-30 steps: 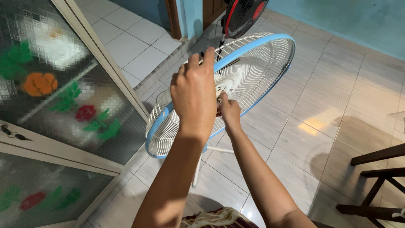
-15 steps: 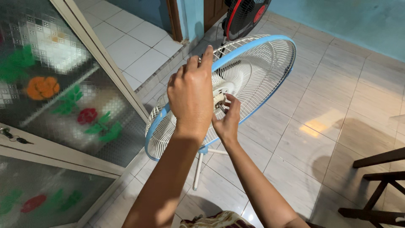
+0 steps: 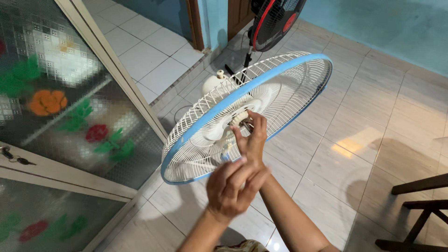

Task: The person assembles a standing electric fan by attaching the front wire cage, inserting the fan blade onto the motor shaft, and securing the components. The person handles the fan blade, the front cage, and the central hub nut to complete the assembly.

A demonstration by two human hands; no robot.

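**Fingers at the fan hub, other hand off the guard**

Far left, I see a patterned glass door (image 3: 70, 93) with painted flowers, and a key (image 3: 11, 156) sitting in its lock. Next to it stands the fan (image 3: 247, 116) — white wire guard, blue rim, tilted so the open face looks up toward me, its motor housing (image 3: 215, 84) showing behind the grille.

My left hand (image 3: 233, 189) hangs low in front of the rim, touching nothing; its fingers are loosely curled, half spread, holding nothing that I can see. My right hand (image 3: 252, 135) reaches into the open guard, fingertips pinched round the small pale hub (image 3: 240, 118) on the shaft at the centre. Whether they grip it firmly or only rest on it, I cannot tell.

Further back stands a second fan (image 3: 273, 21), black with a red rim, and at the far right edge a dark wooden chair frame (image 3: 415, 210) on the tiled floor (image 3: 354, 140).

My worry: nothing steadies the guard while the left hand is free, so a twist at the hub could swing or tip the whole head on its stand. The hub is small and smooth-looking — the pinch may slip, and knuckles could scrape the wires. A loosened piece could drop through the grille onto the tiles.
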